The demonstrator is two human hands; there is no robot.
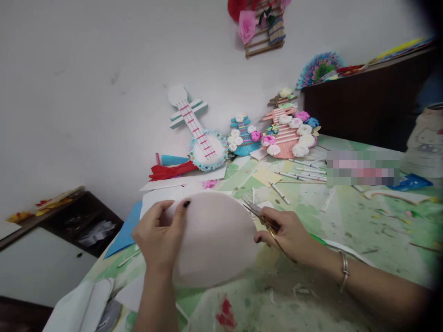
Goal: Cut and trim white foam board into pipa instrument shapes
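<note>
A large rounded sheet of white card (216, 240) is held up over the table in the head view. My left hand (161, 230) grips its upper left edge, the thumb lying on the near face and the other fingers partly hidden behind. At the sheet's right edge, my right hand (285, 233) is closed round a pair of scissors (255, 210). The blades point up and left, a little parted, close beside the card's rim. Whether they touch the card I cannot tell.
Paper-flower instrument models, a white one (199, 133), a blue one (245, 136) and a pink one (285, 133), lean against the wall. Several marker pens (301, 170) lie at the back of the green patterned table (346, 216). Blue card (126, 230) lies left; a decorated jar (424, 143) stands right.
</note>
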